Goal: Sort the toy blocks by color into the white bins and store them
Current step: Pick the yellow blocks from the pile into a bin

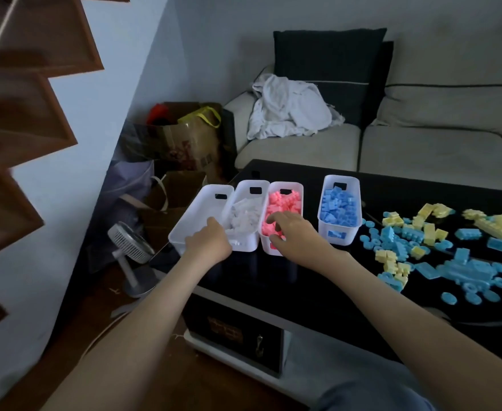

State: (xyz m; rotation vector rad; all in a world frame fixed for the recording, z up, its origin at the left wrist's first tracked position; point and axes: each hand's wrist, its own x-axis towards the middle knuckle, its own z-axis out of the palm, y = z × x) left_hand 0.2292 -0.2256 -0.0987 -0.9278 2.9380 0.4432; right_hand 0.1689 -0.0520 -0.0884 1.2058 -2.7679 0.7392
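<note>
One head-worn wide-angle view looks forward and down, close above a black table point(303, 280); white bins point(198, 210) centre, sofa point(303, 146) upper right.

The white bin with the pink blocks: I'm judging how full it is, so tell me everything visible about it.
This white plastic bin is oblong, round-cornered, with a slot handle in each end wall. Pink toy blocks fill it to about the rim. It stands upright on the glossy black table, against the bin of white blocks, apart from the bin of blue blocks. Fingers of the right hand curl into its near end.
</note>
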